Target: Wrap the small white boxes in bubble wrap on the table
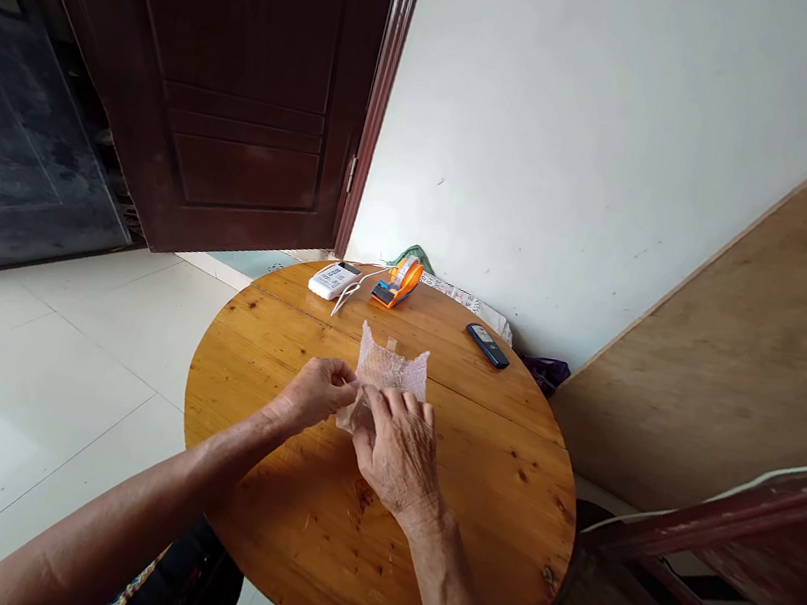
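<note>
A piece of clear bubble wrap (393, 370) lies on the round wooden table, its far corners sticking up. Something brownish shows through its middle, and a small tab-like strip stands at the far edge; I cannot make out what is inside. My left hand (314, 392) comes in from the left, thumb and forefinger pinched on the wrap's left edge. Over the near right part of the wrap bends my right hand (401, 449), fingers curved onto it and thumb apart, holding it against the table. The two hands' fingertips almost meet. The right hand hides part of the wrap.
On the round table (498, 479) sit an orange tape dispenser (402, 282), a white box-shaped device (333, 280) with a cable, and a dark handset (487, 345). A white wall (549, 142) and a dark red door (243, 157) stand behind; a wooden board (746, 344) leans at right.
</note>
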`<state>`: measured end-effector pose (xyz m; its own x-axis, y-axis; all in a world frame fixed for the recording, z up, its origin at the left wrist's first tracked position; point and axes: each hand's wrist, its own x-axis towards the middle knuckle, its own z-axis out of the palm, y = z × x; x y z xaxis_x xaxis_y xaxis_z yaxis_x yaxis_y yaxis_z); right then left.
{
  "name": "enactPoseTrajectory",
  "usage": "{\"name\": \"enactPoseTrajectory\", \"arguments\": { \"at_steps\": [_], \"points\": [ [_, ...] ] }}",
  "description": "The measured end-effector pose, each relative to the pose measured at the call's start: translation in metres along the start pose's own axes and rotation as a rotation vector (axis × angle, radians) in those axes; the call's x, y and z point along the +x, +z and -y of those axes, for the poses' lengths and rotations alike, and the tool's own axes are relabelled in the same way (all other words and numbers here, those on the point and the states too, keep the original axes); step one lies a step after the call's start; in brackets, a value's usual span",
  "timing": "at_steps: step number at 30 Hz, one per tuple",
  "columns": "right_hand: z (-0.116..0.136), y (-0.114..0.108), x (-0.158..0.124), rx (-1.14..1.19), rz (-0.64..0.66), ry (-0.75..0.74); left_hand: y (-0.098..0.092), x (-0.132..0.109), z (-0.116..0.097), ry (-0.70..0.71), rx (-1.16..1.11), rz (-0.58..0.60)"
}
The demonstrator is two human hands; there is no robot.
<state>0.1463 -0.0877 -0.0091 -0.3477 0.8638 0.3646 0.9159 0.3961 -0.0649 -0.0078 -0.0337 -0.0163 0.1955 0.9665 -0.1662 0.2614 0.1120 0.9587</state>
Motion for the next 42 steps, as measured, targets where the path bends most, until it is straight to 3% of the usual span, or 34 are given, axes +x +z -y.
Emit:
{"name": "enactPoseTrajectory", "arguments": {
  "at_steps": [3, 7, 10, 12, 15, 17, 20, 24, 29, 31, 34, 37, 42],
  "points": [
    [-0.003, 0.001, -0.002, 0.074, -0.039, 0.028, 0.007, -0.008, -0.011, 0.069, 0.083, 0.064],
    [-0.009, 0.0, -0.005, 0.206, -0.056, 0.021, 0.001, -0.017, -0.019, 0.255, 0.255, 0.218],
    [-0.014, -0.002, -0.008, 0.312, -0.074, 0.015, -0.002, -0.019, -0.021, 0.356, 0.38, 0.267],
    [-0.019, -0.002, -0.008, 0.361, -0.089, 0.02, 0.0, -0.018, -0.021, 0.399, 0.485, 0.249],
    [-0.028, -0.003, -0.008, 0.414, -0.133, 0.042, 0.007, -0.018, -0.017, 0.466, 0.735, 0.125],
    [-0.037, -0.004, -0.008, 0.428, -0.2, 0.122, 0.01, -0.017, -0.009, 0.585, 0.85, 0.038],
    [-0.051, -0.005, -0.012, 0.431, -0.262, 0.308, 0.011, -0.012, 0.008, 0.81, 0.815, -0.042],
    [-0.059, -0.002, -0.023, 0.477, -0.163, 0.52, 0.011, -0.005, 0.024, 0.943, 0.677, -0.071],
    [-0.055, 0.0, -0.03, 0.523, -0.003, 0.616, 0.014, -0.003, 0.03, 0.967, 0.639, -0.083],
    [-0.052, -0.004, -0.028, 0.521, -0.041, 0.584, 0.016, -0.003, 0.031, 0.96, 0.626, -0.096],
    [-0.05, -0.014, -0.022, 0.483, -0.07, 0.399, 0.017, -0.002, 0.033, 0.961, 0.617, -0.09],
    [-0.051, -0.024, -0.011, 0.454, 0.074, 0.303, 0.017, -0.001, 0.034, 0.97, 0.619, -0.082],
    [-0.06, -0.025, 0.002, 0.585, 0.333, 0.347, 0.016, -0.001, 0.031, 0.971, 0.628, -0.068]
  ]
}}
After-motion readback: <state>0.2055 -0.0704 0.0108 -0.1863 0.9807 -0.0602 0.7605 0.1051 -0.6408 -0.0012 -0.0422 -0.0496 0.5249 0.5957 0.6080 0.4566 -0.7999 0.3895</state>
